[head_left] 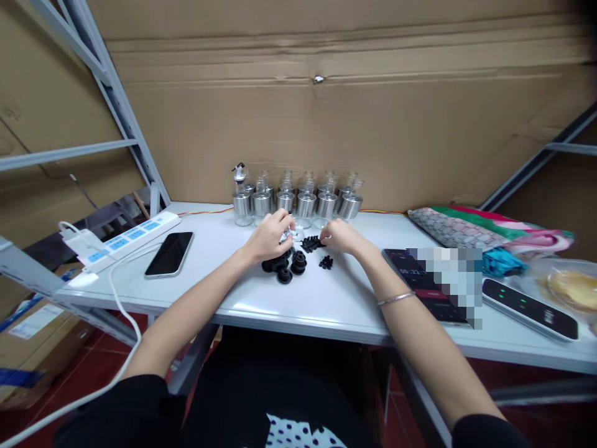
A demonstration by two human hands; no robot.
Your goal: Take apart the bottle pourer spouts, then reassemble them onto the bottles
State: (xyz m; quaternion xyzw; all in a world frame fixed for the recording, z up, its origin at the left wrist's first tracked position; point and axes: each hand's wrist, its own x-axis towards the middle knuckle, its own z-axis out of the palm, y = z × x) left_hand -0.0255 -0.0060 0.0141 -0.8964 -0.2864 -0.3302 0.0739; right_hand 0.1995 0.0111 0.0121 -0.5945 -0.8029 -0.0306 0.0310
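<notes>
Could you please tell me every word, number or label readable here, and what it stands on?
"00:22:" – dark screen at right; the rest is pixelated.
Too blurred to read: digits on the white-edged device; label on the cardboard box.
Too small: power strip markings.

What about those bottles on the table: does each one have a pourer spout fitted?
No: only the front-left bottle carries a pourer spout; the other bottles show bare necks.

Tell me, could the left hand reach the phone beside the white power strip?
Probably yes: nothing seems to stand between the left hand and the phone, though the hand looks busy near the black pieces.
</notes>
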